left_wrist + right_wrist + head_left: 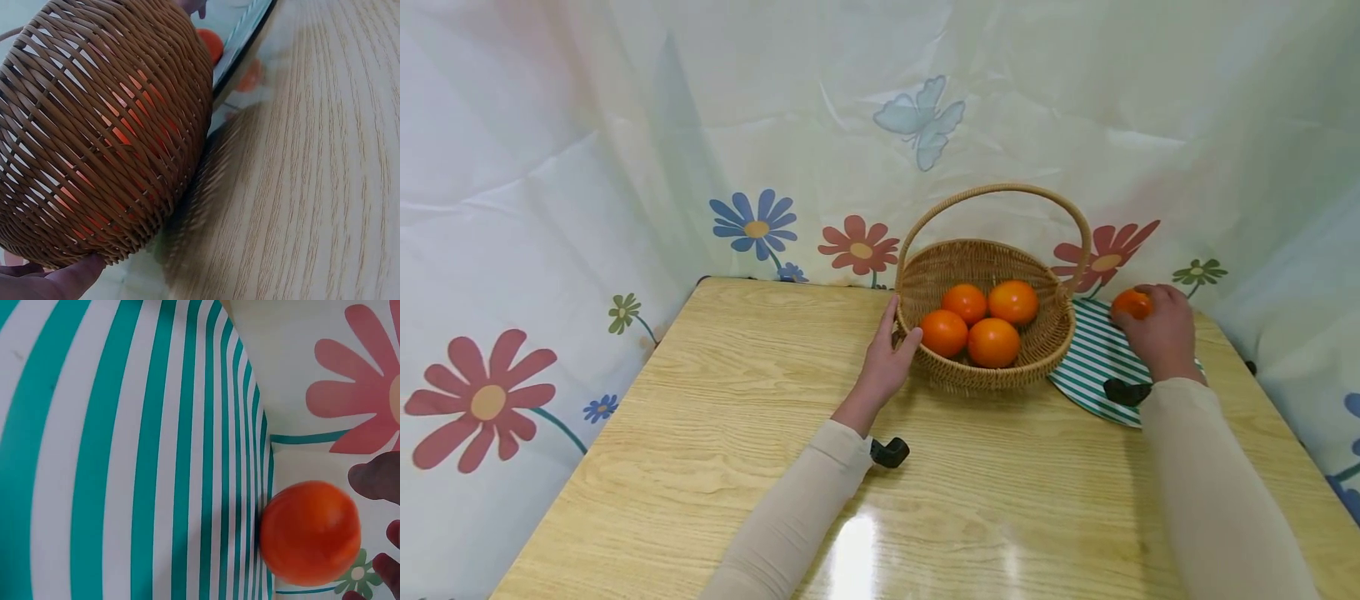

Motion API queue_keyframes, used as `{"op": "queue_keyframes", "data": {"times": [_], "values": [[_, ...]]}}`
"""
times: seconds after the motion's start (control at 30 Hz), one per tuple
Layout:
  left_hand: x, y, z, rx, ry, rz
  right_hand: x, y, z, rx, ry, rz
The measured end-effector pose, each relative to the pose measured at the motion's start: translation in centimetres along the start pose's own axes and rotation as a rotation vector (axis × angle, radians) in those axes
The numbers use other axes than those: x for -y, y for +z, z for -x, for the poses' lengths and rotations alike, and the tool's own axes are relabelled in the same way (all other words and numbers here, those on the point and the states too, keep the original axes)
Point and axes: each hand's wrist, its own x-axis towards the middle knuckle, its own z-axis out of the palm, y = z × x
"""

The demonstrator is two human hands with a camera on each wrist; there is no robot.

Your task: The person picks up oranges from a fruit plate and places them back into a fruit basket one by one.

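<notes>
A wicker basket [985, 379] with a tall arched handle holds several oranges [994, 342] and leans toward me. My left hand [886, 358] rests at its left side, fingers extended along the outside and thumb at the front rim. The left wrist view has the thumb [75, 275] against the woven basket wall [106, 125]. To the right, one more orange [310, 533] sits on a green-and-white striped round mat [1093, 362], near its far edge. Around that orange is my right hand [1167, 329]; in the right wrist view a gap shows between its fingertips [375, 478] and the fruit.
Everything stands on a light wooden table [737, 400]. Behind it hangs a pale curtain [775, 108] printed with flowers and a butterfly, close to the table's back edge. A black wrist camera mount [890, 452] shows at my left wrist, another [1126, 392] at my right.
</notes>
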Motion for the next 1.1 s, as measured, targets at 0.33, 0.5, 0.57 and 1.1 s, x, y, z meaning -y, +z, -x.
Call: {"op": "queue_keyframes", "data": {"times": [0.33, 0.5, 0.57, 1.1], "values": [[0.2, 0.0, -0.1, -0.002, 0.014, -0.007, -0.7, 0.3, -0.6, 0.060, 0.053, 0.022], [0.1, 0.0, -0.1, -0.008, 0.017, 0.000, -1.2, 0.5, -1.1, 0.069, 0.042, 0.065], [0.1, 0.0, -0.1, -0.011, 0.018, -0.004, -1.5, 0.7, -1.3, 0.065, 0.024, 0.077], [-0.2, -0.1, 0.2, -0.004, 0.006, -0.009, -1.8, 1.2, -1.5, 0.103, -0.005, 0.077]]}}
